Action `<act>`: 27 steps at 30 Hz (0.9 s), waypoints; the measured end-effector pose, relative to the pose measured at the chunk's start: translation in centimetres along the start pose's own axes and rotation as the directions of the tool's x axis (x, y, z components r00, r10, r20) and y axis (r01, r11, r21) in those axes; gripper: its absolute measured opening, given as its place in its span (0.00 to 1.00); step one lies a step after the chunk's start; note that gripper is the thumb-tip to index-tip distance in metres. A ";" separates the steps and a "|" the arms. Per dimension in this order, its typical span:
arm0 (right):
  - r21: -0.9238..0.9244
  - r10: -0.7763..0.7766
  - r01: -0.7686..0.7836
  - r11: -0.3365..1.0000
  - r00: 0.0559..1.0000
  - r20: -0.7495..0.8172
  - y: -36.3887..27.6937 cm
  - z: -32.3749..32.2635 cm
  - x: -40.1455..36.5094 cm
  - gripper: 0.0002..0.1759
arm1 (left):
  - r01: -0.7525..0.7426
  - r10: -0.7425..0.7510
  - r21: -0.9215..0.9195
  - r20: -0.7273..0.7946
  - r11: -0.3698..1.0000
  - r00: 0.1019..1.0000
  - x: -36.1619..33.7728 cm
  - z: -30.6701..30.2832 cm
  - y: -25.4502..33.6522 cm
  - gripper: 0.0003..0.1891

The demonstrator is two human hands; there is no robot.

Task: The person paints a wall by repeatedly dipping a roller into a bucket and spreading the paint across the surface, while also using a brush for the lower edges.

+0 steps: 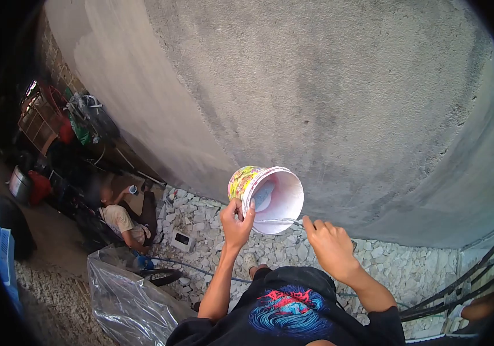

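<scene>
- Gripping the rim of a bucket (241,180), the left hand (237,224) has its thumb over the edge and its fingers bent against the outer wall.
- Closed around the end of a slim pale handle (278,220), the right hand (329,247) is just beside the lower right of the bucket's rim. The handle runs across the bucket's mouth toward the left hand; whether it is the bucket's own or a tool's, I cannot tell.
- The bucket is held up in front of the person's body, near the wall (327,104), tilted so that its mouth faces the head camera. Its outside is printed in yellow and red; its inside is whitish, with a grey-blue patch (265,195) on the left.
- Below lies ground covered in pale broken stones (284,249), with a hollow block (183,240) on it and a dark hose (201,269) running across.
- To the left, another person (121,222) in a light shirt sits low by the wall, a small cup-like thing (132,189) at one hand.
- Nearer, at lower left, is a clear plastic sheet (128,297); a blue crate (6,256) stands at the left edge.
- Dark pipes (477,268) run along the lower right.
</scene>
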State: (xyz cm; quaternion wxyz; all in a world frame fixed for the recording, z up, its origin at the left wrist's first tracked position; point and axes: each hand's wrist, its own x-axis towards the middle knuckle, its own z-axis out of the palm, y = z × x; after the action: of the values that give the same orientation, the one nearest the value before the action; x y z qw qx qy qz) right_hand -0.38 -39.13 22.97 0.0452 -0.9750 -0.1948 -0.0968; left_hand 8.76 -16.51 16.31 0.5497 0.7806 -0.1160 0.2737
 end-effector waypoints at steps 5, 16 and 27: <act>-0.101 0.014 -0.014 0.995 1.000 0.003 -1.7 1.5 1.5 0.25 | 0.028 -0.029 0.036 0.033 0.999 0.999 -1.2 0.0 -0.2 0.18; -0.059 0.022 -0.010 0.998 0.977 0.211 -3.9 8.2 0.4 0.07 | 0.588 -0.606 -0.230 -0.011 0.775 0.795 -10.8 2.3 -7.0 0.18; -0.132 -0.012 0.060 0.989 0.940 0.342 -3.4 9.6 -0.4 0.04 | 0.680 -0.769 -0.496 0.038 0.540 0.638 -16.6 5.2 -8.2 0.15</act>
State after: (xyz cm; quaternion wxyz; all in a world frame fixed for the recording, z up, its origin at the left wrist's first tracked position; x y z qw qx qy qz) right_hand -0.45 -34.95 13.65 -0.0594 -0.9741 -0.2102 0.0588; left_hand 0.62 -20.30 -0.67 0.7915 0.5721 0.2079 0.0553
